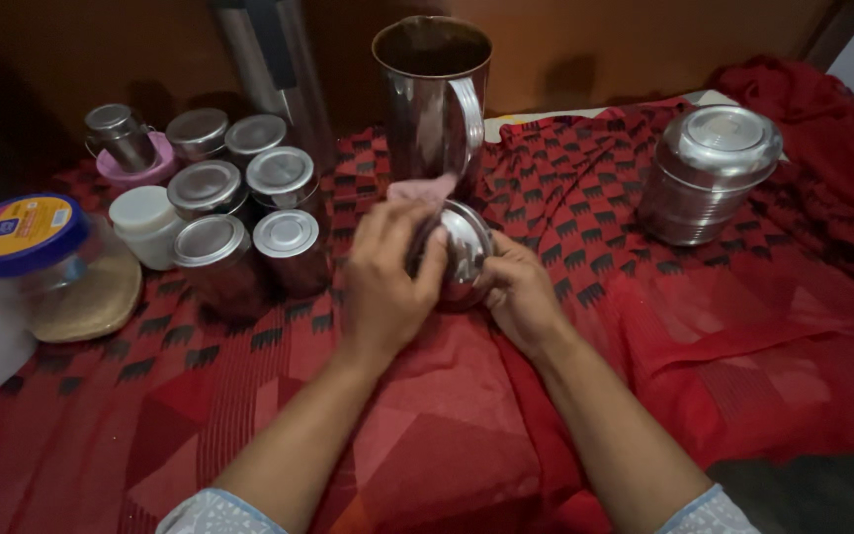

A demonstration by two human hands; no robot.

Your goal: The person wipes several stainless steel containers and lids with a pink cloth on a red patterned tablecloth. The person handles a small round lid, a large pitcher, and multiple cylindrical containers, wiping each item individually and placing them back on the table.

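Red cloth (743, 326) with a black zigzag pattern covers the working surface, creased and bunched, with plainer red folds nearest the camera and a dark strip of bare surface at the lower right corner. Both forearms enter from the bottom edge in pale patterned sleeves. Left hand (384, 282) is curled, fingers pressed together over a pink rag (424, 190), which it holds against a small steel container (462, 252). Right hand (518, 295) cups the same container from the right and below, fingers closed round it. Container sits just above the cloth at centre frame, its shiny round face turned up. At left stand a clear plastic jar with a blue lid (22, 235), a white jar (145, 222), and a cluster of lidded steel tins (249, 193), touching one another. Directly behind the hands rises a tall steel jug (434, 94) with a handle. At right rests a ribbed steel pot with a lid (712, 173), well apart from the hands. Brown wall (625, 40) closes the background; lighting is dim.
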